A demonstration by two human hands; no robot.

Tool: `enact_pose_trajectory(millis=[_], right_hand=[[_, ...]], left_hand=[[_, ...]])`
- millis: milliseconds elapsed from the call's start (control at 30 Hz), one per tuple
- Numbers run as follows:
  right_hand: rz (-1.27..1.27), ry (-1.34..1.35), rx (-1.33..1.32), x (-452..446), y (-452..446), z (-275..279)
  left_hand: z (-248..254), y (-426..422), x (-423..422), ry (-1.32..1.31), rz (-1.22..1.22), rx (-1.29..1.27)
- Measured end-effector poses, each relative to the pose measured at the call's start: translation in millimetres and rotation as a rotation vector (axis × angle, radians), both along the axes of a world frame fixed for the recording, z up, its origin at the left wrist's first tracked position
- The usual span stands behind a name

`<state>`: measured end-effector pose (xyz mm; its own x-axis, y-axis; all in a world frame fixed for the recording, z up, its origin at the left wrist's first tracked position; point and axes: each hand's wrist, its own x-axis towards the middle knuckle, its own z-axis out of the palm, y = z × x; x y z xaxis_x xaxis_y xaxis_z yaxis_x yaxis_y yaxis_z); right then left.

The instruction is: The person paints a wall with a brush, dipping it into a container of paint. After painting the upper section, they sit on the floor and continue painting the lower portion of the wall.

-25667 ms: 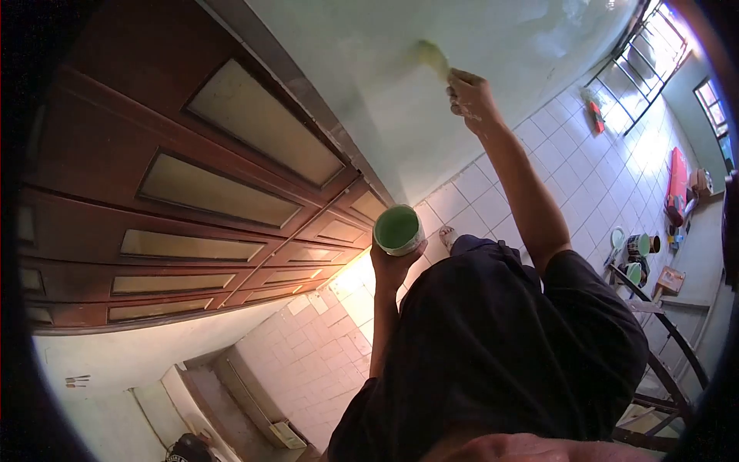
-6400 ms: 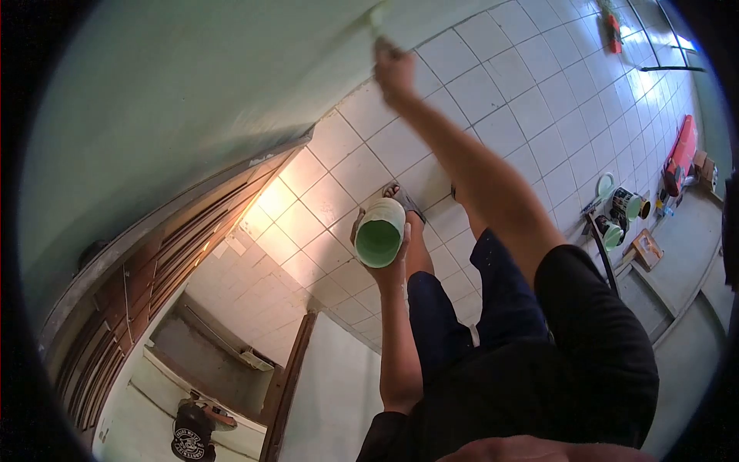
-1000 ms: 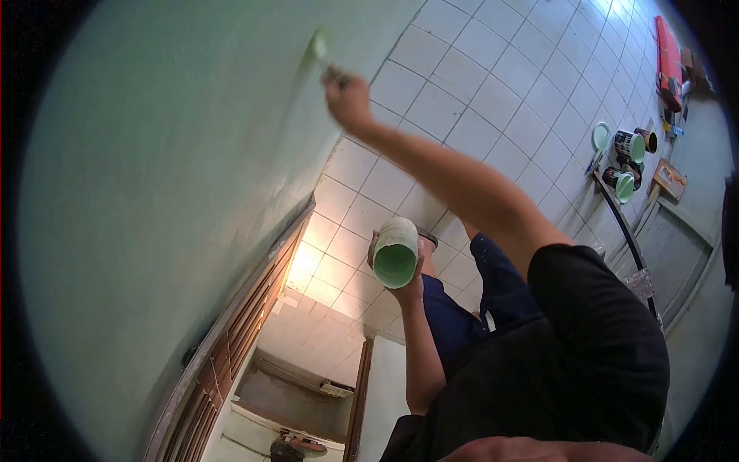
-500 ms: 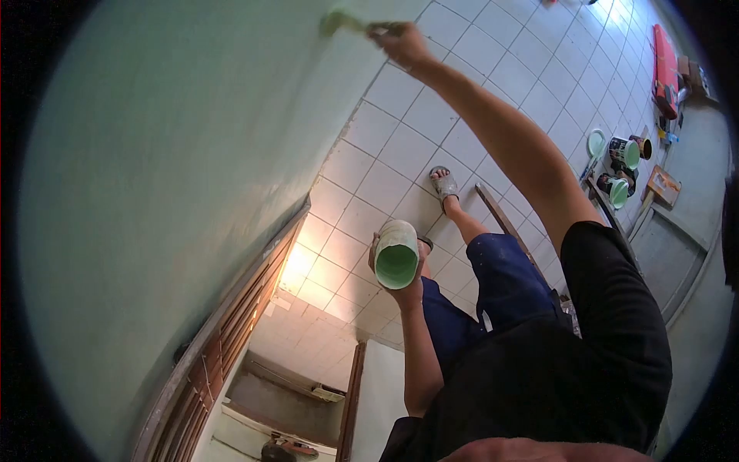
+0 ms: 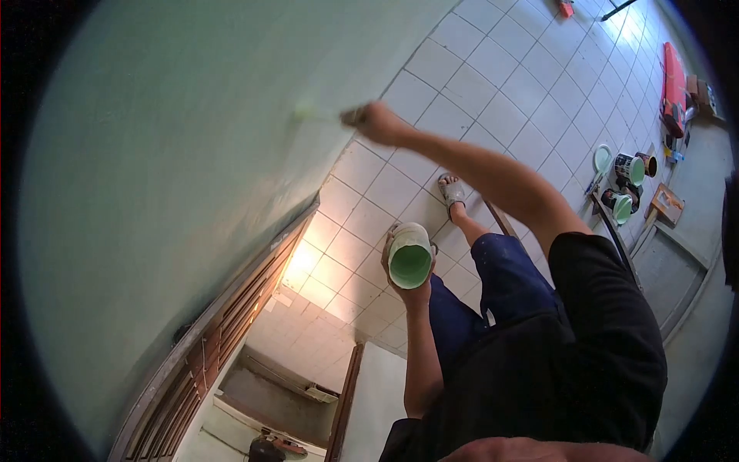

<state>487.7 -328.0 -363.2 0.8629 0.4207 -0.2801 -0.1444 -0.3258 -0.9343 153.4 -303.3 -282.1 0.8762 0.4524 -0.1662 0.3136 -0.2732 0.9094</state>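
My left hand (image 5: pixel 410 291) is wrapped around a white paint container (image 5: pixel 409 231) with an uneven rim. Light green paint (image 5: pixel 409 266) shows inside it. Stretched out toward the pale green wall (image 5: pixel 177 131), my right hand (image 5: pixel 373 123) is closed on the handle of a paintbrush (image 5: pixel 312 114). Motion smears the brush, and its light green bristle end is at the wall; I cannot tell how firmly it touches.
A wooden louvred door or shutter (image 5: pixel 223 331) lies below the painted wall. White tiles (image 5: pixel 493 65) cover the floor. Paint buckets (image 5: pixel 630 169), a round lid (image 5: pixel 603 158) and a red object (image 5: pixel 673 88) lie at the right. A long dark bar (image 5: pixel 500 218) is beside my leg.
My right hand has moved the brush down the view and slightly left along the wall. My left hand with the container has shifted slightly right. The whole view has tilted a little.
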Motion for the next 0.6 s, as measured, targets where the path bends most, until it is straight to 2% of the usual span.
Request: enact_pose_trajectory(millis=[67, 100, 133, 200, 233, 267, 333, 400, 467, 500, 600], right_hand=[[-0.122, -0.109, -0.006, 66, -38, -4], [-0.17, -0.066, -0.115, 89, -61, 18], [-0.24, -0.151, -0.168, 108, -84, 13], [-0.587, -0.201, -0.105, 154, -132, -39], [-0.741, -0.259, -0.258, 159, -148, -19], [-0.936, -0.085, -0.227, 169, -156, -2], [-0.915, -0.197, -0.083, 193, -156, -24], [-0.765, -0.272, -0.162, 172, -117, -17], [-0.684, -0.477, -0.175, 123, -50, -15], [-0.666, -0.33, -0.154, 92, -26, 6], [-0.236, -0.139, -0.147, 37, -19, 21]], left_hand=[[-1, 1, 3, -0.035, -0.019, 0.01], [-1, 0, 5, -0.038, -0.017, 0.012], [0, -1, 5, -0.043, -0.002, 0.009], [3, -1, 7, -0.046, 0.028, 0.001], [7, -2, 8, -0.061, 0.047, -0.029], [9, -4, 9, -0.078, 0.064, -0.056], [8, -7, 8, -0.067, 0.086, -0.03], [9, -7, 6, -0.059, 0.096, -0.003], [9, -8, 5, -0.003, 0.081, 0.024], [9, -10, 4, -0.008, 0.076, 0.023], [7, -11, 10, -0.062, 0.052, -0.008]])
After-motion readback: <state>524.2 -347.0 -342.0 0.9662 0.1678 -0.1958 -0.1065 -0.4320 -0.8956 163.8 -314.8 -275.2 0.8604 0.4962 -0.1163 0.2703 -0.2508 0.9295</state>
